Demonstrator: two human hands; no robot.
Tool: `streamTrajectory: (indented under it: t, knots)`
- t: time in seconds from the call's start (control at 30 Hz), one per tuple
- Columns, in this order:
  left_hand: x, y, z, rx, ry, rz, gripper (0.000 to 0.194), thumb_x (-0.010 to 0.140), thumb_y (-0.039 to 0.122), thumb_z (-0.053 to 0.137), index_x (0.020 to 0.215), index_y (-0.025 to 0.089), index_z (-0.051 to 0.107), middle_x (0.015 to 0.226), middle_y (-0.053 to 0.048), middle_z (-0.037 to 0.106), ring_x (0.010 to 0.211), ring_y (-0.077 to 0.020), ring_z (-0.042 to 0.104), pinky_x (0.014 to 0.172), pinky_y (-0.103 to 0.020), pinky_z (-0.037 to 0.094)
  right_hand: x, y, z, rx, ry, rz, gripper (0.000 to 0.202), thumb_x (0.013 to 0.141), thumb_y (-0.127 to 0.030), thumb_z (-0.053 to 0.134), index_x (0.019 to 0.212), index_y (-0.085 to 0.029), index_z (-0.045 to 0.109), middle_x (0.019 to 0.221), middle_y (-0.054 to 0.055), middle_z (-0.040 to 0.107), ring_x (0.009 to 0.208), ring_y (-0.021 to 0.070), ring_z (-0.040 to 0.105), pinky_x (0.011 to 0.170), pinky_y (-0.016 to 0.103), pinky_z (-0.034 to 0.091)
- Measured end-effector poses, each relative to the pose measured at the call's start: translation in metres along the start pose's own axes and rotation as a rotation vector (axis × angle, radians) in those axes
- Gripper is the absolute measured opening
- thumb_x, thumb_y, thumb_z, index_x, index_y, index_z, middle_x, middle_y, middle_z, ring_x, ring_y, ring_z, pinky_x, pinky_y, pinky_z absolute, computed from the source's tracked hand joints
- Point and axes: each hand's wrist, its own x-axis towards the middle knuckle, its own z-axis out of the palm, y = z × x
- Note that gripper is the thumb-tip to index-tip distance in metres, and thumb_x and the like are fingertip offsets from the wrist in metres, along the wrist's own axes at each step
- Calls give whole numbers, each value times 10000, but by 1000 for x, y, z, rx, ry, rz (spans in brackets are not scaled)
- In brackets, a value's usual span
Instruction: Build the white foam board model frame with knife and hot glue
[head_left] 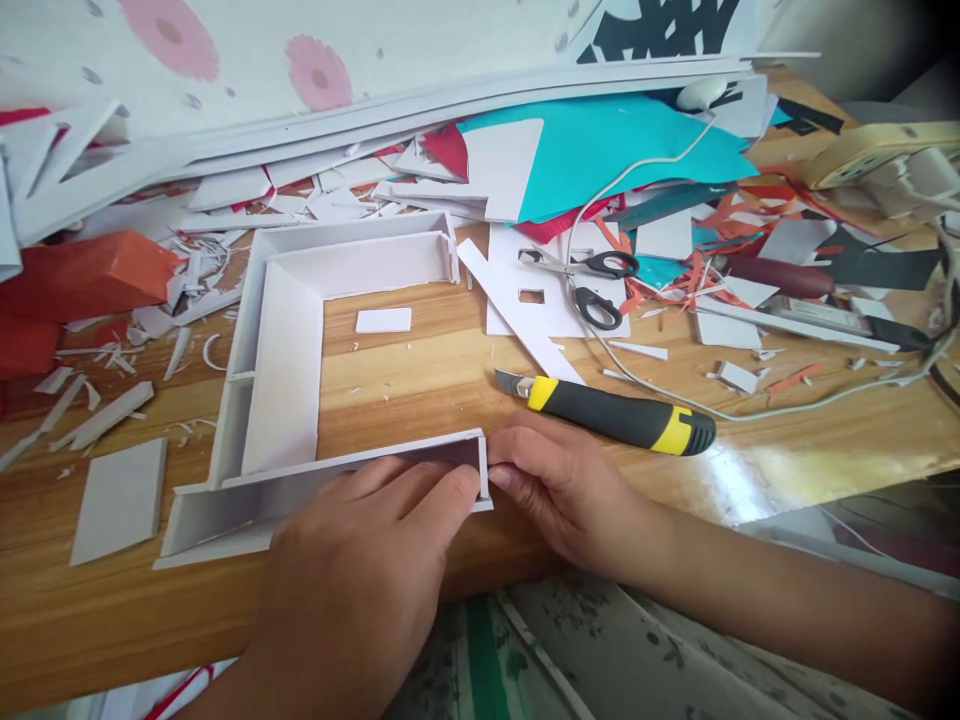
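Where both hands meet: right end of the white, U-shaped foam-board frame [285, 390], its near side lying lengthwise along the brown wooden bench's [420, 370] front edge.
Left hand [375, 560]: fingers curled over that side, holding it.
Right hand [562, 480]: fingers narrow, against the end's outer face; cannot tell whether they pinch it.
Yellow-and-black utility knife [615, 412]: just beyond the right hand, the nearer one, blade pointing left.
Black-handled metal scissors [592, 264]: farther, toward the bench's back edge.

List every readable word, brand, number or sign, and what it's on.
None can be read.
Yellow-and-black cutter: no legible lettering.
Pale black-ended item at right: too small and blurred to tell whether it is marked.
Black shapes at back: no readable characters.
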Motion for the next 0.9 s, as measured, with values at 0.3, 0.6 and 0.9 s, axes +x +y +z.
streamTrajectory:
  t: [0.3, 0.6, 0.9]
  knots:
    - [2, 1, 0, 21, 5, 6, 302, 902, 162, 335, 814, 247, 611, 769, -1, 721, 684, -235, 615, 551, -359, 369, 1, 2, 2, -9, 16, -1, 156, 976, -195, 446, 853, -199, 542, 844, 34, 583, 797, 158, 534, 710, 264, 434]
    - [1, -1, -1, -55, -16, 10, 242, 897, 143, 366, 874, 243, 586, 865, 6, 732, 742, -233, 629, 611, -358, 406, 5, -2, 3, -77, 9, -4, 182, 957, -165, 444, 780, -203, 465, 786, 5, 513, 723, 135, 481, 645, 245, 385]
    - [-3, -3, 2, 67, -16, -48, 238, 929, 212, 371, 893, 232, 606, 745, -36, 689, 638, -245, 619, 537, -359, 362, -5, 4, -3, 27, 310, 54, 160, 927, -120, 504, 809, -175, 597, 730, 3, 591, 692, 117, 553, 653, 225, 442]
